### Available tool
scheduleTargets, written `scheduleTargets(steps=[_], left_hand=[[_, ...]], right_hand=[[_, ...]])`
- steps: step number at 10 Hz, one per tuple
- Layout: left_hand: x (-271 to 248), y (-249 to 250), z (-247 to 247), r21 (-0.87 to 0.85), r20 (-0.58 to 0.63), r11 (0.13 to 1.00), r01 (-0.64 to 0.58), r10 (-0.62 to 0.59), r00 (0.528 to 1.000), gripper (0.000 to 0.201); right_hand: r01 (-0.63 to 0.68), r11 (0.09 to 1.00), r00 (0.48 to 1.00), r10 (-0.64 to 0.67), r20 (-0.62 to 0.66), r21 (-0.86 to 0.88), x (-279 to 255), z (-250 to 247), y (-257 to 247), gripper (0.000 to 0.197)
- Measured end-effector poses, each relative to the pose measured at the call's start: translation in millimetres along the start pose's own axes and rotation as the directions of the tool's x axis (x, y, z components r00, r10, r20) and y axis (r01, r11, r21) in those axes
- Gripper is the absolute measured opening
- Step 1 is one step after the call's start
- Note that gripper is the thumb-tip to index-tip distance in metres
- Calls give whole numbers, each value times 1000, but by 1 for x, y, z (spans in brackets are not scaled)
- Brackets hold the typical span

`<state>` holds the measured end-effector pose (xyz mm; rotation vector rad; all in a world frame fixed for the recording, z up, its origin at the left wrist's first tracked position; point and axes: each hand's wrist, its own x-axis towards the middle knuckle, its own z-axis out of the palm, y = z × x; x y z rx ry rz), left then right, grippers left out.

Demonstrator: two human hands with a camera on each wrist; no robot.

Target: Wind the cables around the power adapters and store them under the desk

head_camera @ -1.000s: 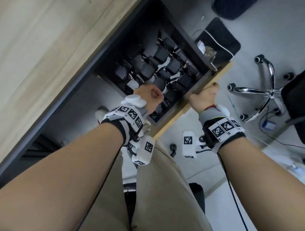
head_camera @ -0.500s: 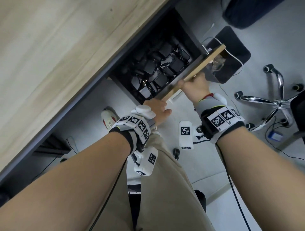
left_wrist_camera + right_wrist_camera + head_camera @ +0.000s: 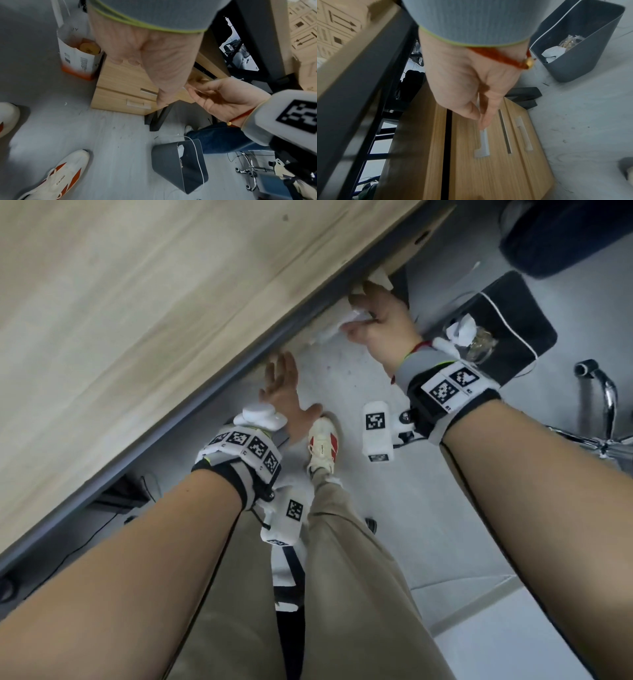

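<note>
The power adapters are out of sight inside the wooden drawer cabinet (image 3: 120, 83) (image 3: 488, 175) under the desk (image 3: 137, 302). Only a narrow dark gap shows above its top drawer front (image 3: 467, 148). My right hand (image 3: 359, 313) (image 3: 483, 121) reaches to that front, its fingertips touching the end of the white handle (image 3: 482, 143), and it holds nothing. My left hand (image 3: 279, 368) (image 3: 154, 60) hovers empty just left of the cabinet below the desk edge, with its fingers straight and spread.
A grey waste bin (image 3: 507, 313) (image 3: 582, 47) with crumpled paper stands right of the cabinet. A chrome chair base (image 3: 603, 405) is at the far right. A paper snack bag (image 3: 77, 56) leans against the cabinet's left side. My shoe (image 3: 322, 443) is on the grey floor.
The open drawer full of wound adapters has slid in under the desk with my right hand on its front. My left hand came out of the drawer and opened.
</note>
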<state>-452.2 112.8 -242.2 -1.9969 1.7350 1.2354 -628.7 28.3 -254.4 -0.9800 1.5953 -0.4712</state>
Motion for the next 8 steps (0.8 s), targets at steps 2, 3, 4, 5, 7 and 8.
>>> scheduleTargets(steps=[2, 3, 4, 5, 7, 8], left_hand=[[28, -3, -11, 62, -17, 996, 61, -60, 998, 97], [37, 0, -14, 58, 8, 995, 83, -83, 996, 97], [40, -1, -14, 72, 27, 994, 82, -84, 996, 98], [36, 5, -20, 67, 68, 993, 93, -98, 993, 94], [12, 17, -24, -207, 18, 976, 67, -64, 998, 48], [-9, 34, -36, -195, 6, 981, -23, 25, 1000, 27]], right_hand=[[61, 997, 998, -61, -11, 35, 31, 14, -4, 74], [54, 997, 998, -53, -26, 50, 43, 16, -2, 75], [66, 997, 997, -65, -35, 41, 44, 14, 1, 70], [107, 994, 988, -107, -113, -5, 39, 9, -2, 59], [-7, 996, 996, 15, -93, 87, 1, -1, -5, 38], [-48, 989, 993, 62, -103, 138, -22, -11, -12, 30]])
